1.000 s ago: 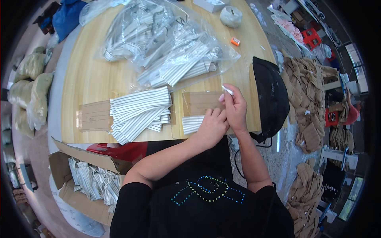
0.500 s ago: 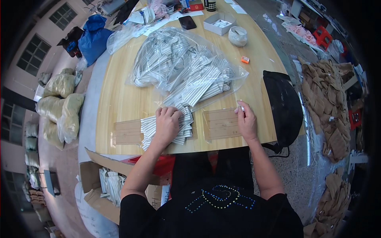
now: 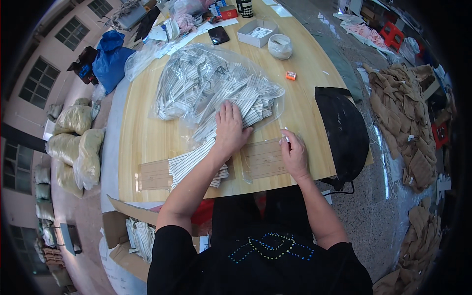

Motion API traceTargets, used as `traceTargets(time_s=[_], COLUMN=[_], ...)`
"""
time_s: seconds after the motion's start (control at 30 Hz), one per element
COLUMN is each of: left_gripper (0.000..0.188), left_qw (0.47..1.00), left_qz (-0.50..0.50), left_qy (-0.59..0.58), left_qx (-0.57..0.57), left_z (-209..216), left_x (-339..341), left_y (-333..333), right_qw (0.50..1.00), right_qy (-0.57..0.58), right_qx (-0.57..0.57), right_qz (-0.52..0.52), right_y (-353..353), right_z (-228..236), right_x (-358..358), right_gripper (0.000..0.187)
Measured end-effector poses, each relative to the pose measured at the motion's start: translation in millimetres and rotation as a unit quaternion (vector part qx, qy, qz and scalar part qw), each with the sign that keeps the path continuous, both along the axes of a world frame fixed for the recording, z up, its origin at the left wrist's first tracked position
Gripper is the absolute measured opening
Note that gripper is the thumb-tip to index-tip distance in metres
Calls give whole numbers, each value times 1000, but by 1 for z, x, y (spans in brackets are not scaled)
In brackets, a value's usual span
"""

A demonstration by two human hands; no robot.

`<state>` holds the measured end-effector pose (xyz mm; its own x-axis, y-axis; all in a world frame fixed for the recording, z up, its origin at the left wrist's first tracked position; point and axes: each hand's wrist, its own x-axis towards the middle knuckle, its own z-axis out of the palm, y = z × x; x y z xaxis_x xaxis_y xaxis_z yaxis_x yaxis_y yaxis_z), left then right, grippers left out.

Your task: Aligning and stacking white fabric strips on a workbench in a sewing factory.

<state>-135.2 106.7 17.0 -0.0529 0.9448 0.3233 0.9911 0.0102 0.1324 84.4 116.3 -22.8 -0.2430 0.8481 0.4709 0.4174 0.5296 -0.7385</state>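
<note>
A heap of white fabric strips with dark stripes spills from a clear plastic bag in the middle of the table. My left hand lies on the spilled strips with its fingers stretched out. Under its forearm, more striped strips lie fanned over a ruled brown cardboard piece. A second ruled cardboard piece, covered in clear plastic, rests to the right. Beside its right edge, my right hand pinches a small white object, too small to name.
A black cloth-like cover hangs over the table's right edge. Farther back are an orange box, a wrapped roll, a white carton and a phone. A cardboard box with strips stands at lower left.
My left hand has moved forward and right from the near strips to the heap at the bag, and its fingers have straightened. The right hand stays by the cardboard. The view has shifted slightly.
</note>
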Motion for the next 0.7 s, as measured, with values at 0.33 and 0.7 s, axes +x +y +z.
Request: traceTargets(time_s=[0.33,0.7], left_gripper=[90,97], left_qw=[998,987], left_qz=[11,98], left_qy=[55,-86], left_qx=[-9,-93], left_z=[0,-8], left_x=[-11,-8], left_y=[25,78], right_qw=[1000,1000], right_qy=[9,-6], right_qx=[-11,-20], right_qz=[11,20], right_y=[0,-6], right_z=[9,-2], right_x=[4,0], right_gripper=[25,24])
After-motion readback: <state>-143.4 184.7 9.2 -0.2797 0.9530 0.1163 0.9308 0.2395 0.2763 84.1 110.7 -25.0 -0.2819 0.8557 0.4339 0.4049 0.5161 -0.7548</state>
